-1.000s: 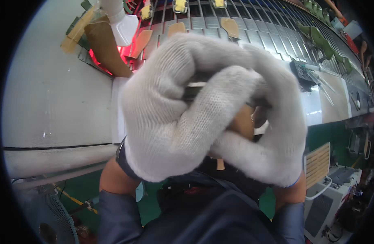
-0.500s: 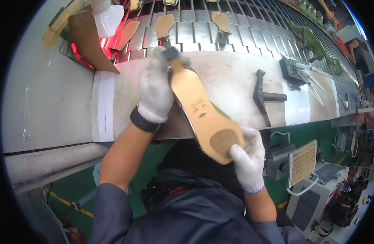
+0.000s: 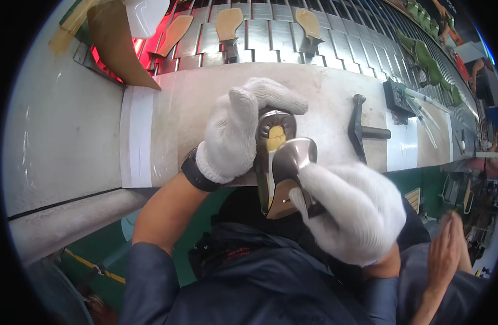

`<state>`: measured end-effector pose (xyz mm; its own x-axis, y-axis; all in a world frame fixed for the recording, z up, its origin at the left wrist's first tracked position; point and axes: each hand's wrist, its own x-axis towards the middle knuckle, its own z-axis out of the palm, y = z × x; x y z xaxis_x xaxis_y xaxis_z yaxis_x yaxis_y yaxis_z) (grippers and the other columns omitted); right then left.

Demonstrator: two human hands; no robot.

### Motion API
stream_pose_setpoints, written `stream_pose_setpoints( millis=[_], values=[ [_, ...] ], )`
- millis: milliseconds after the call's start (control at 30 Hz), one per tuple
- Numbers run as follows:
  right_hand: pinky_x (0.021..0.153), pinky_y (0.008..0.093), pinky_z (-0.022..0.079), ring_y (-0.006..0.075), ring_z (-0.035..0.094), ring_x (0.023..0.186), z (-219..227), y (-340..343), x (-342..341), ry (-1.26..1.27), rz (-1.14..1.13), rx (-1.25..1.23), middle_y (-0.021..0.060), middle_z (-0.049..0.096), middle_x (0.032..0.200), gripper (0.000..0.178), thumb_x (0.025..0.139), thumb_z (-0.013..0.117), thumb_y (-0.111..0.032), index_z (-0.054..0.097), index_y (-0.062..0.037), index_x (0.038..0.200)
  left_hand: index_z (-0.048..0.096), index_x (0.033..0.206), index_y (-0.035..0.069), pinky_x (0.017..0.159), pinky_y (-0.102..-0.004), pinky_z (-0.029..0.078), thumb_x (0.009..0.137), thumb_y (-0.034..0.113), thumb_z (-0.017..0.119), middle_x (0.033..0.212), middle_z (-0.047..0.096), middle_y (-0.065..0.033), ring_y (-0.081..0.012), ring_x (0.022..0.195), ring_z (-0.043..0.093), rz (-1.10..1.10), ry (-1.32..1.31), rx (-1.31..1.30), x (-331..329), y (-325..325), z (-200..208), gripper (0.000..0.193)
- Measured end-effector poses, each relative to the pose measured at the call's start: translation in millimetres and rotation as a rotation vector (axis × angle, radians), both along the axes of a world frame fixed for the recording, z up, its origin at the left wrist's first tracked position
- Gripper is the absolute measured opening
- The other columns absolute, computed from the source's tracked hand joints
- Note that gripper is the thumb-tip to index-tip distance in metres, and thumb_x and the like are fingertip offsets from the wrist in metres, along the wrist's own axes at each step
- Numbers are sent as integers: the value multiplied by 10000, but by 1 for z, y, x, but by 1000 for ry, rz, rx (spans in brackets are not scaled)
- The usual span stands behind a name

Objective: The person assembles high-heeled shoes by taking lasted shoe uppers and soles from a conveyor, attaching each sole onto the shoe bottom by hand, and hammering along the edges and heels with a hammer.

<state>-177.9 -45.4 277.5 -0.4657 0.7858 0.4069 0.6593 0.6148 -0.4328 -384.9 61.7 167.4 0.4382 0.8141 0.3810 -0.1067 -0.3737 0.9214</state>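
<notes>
My left hand [image 3: 235, 130], in a white knit glove, is closed around a lasted shoe upper [image 3: 265, 138], its dark heel end up and a yellow patch showing at its middle. In my right hand [image 3: 363, 211], also gloved and slightly blurred, is a tan shoe sole with a dark glossy heel [image 3: 293, 157], gripped near the heel. The heel tilts over the near part of the upper and hides some of it. Whether sole and upper touch, I cannot tell.
A hammer [image 3: 358, 127] lies on the pale bench, right of my hands. Beyond it is a black box [image 3: 398, 97] with syringe-like tubes. Several tan soles [image 3: 229, 24] rest on the metal slat conveyor at the back. Another person's hands [image 3: 448, 252] are at my right.
The sole has turned from lying lengthwise over the upper to standing heel up toward me. My right hand has shifted from its toe to its heel end; the other person's hands have appeared.
</notes>
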Motion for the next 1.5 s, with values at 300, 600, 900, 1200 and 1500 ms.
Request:
stream_pose_setpoints(
  millis=[300,600,900,1200,1500],
  values=[
    [735,413,632,304,769,817,-44,16,-18,46,-9,169,145,766,979,548,743,833,-30,758,45,1281,792,1114,-29,1010,-404,539,1012,889,-25,1158,729,-161,-271,1079,703,51,3,15,-1,0,-3,1233],
    [696,394,616,292,757,788,-50,17,-26,2,6,202,138,753,981,513,768,808,-15,754,46,1274,778,1119,-33,1001,-390,538,1111,762,213,1136,726,-154,-252,1071,695,33,-42,88,-11,4,-11,975],
    [705,390,607,315,747,779,-75,63,-33,294,-181,180,136,757,961,352,829,919,-61,767,-27,1145,777,1089,-29,779,-249,550,1097,246,694,947,749,-30,-78,892,696,-35,-83,-379,-5,23,27,287],
    [522,246,478,41,587,579,-88,45,2,525,-376,-897,3,667,686,353,1046,802,-320,760,4,915,791,1264,17,990,-323,573,1150,228,606,1218,767,-93,-178,1113,731,89,178,-43,8,33,1,304],
    [780,380,607,169,752,809,-80,77,-5,312,-174,-442,74,809,909,387,942,862,-325,783,-2,1140,787,1246,1,1017,-322,574,1142,218,631,1184,787,-104,-180,1108,737,31,87,-126,18,34,-4,288]
  ],
)
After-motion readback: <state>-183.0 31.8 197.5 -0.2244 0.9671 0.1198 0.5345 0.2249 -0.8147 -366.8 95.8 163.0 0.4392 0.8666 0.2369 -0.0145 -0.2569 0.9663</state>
